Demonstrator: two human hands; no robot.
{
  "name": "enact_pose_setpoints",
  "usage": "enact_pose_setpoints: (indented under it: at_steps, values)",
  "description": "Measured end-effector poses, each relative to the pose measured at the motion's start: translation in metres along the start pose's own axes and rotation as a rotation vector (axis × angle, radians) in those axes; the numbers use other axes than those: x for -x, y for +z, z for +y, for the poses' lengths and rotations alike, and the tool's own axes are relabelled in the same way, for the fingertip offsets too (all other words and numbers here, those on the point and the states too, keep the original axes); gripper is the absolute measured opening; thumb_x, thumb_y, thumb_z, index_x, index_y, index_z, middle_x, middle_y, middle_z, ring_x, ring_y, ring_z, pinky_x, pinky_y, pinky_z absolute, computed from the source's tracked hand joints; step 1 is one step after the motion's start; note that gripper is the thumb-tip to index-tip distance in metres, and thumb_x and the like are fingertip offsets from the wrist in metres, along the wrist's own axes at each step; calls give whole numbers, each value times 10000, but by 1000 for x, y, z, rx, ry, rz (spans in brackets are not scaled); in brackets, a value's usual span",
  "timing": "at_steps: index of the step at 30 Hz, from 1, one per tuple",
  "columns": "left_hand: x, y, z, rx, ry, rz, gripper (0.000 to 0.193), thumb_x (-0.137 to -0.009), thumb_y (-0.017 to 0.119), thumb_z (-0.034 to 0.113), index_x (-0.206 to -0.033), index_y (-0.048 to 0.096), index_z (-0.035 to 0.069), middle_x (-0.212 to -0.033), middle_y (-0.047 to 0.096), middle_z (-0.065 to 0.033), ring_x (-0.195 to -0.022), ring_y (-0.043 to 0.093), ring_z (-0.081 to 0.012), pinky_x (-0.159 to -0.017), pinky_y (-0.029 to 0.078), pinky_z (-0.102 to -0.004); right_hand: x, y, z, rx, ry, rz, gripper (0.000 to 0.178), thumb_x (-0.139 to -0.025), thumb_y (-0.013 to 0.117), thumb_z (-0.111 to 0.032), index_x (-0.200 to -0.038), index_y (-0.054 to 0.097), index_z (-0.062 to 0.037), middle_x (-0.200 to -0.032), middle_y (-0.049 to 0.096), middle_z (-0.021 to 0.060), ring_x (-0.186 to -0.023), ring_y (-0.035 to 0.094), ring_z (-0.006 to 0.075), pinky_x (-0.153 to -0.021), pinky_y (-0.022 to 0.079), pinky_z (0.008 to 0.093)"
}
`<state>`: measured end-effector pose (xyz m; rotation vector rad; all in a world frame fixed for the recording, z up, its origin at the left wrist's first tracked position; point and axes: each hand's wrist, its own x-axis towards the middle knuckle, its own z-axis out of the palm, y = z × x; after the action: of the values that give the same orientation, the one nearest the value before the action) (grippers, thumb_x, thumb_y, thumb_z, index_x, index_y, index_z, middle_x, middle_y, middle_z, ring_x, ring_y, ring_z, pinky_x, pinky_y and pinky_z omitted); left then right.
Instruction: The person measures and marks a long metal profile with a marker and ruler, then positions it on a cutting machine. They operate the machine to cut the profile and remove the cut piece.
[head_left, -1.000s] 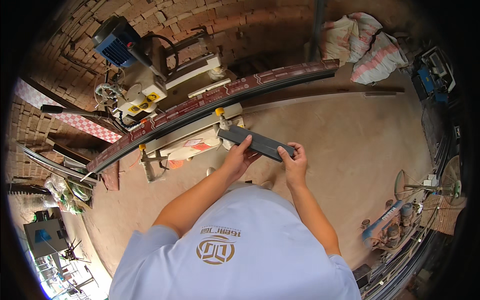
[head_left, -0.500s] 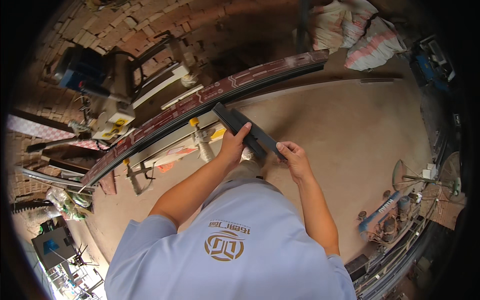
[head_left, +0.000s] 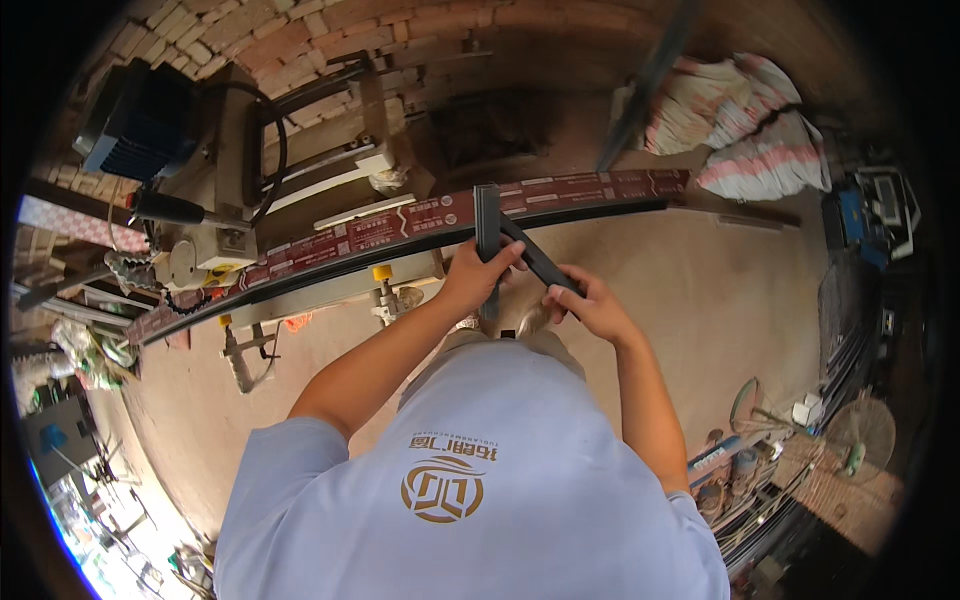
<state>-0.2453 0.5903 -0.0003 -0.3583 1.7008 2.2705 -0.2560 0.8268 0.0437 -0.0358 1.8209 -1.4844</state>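
Note:
My left hand (head_left: 480,272) is closed around a short dark grey profile piece (head_left: 487,220), which stands nearly straight up in the picture, its end toward the long profile. A second dark profile piece (head_left: 538,262) slants from beside the first one down to my right hand (head_left: 592,302), whose fingers and thumb pinch its lower end. The two pieces meet in a narrow V near my left fingertips; whether they are joined cannot be made out. Just beyond my hands runs a long profile (head_left: 370,232) with a maroon printed film and a dark edge.
At the left stands a machine with a blue motor (head_left: 135,120) and a black handle. A clamp with a yellow knob (head_left: 382,275) sits below the long profile. White sacks (head_left: 768,160) lie far right; a fan (head_left: 858,435) and a blue compressor (head_left: 715,460) stand right.
The piece in my left hand has turned from slanted to nearly upright, and the pieces now spread apart at an angle. The surroundings have shifted with my head.

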Motion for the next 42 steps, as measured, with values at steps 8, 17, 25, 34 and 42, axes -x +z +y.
enact_pose_setpoints:
  at_steps: [8, 17, 25, 34, 42]
  values:
    - [-3, -92, -22, -169, -46, 502, 244, -946, 745, 258, -1024, 686, 35, -815, 728, -29, -645, 594, -76, -594, 487, -252, -106, -52, -19, -135, 107, -284, 354, -1007, 638, -295, -1228, 607, -20, -897, 701, 51, -684, 595, 114, -659, 458, 261]
    - [-31, -156, -51, -873, -314, 897, 571, -814, 822, 449, -1223, 692, 72, -834, 719, -188, -762, 677, -397, -684, 528, -446, -283, -127, -50, 742, -102, -319, 629, -1014, 567, -530, -1399, 553, -32, -1297, 669, 232, -1258, 612, 376, -1042, 473, 415]
    - [-46, -151, -70, -942, -289, 931, 863, -756, 906, 321, -1477, 521, 43, -1101, 730, -187, -923, 720, -308, -798, 559, -393, -390, -92, -12, 775, -158, -747, 412, -1062, 543, -368, -1358, 577, -83, -1115, 712, 214, -1039, 690, 359, -897, 527, 427]
    - [-46, -141, -72, -866, -292, 974, 850, -781, 892, 238, -1481, 487, -23, -1306, 648, -246, -1155, 671, -355, -942, 543, -406, -401, -67, 34, 550, -13, -1006, 414, -1043, 530, -228, -1424, 520, -65, -1281, 664, 232, -1187, 639, 380, -1020, 492, 433]
    - [-42, -140, -72, -811, -380, 989, 799, -774, 883, 250, -1428, 522, -37, -1290, 654, -227, -1146, 666, -367, -950, 541, -420, -411, -59, 20, 525, -46, -1101, 408, -1058, 559, -239, -1443, 523, -106, -1227, 697, 175, -1144, 664, 327, -1007, 498, 412]
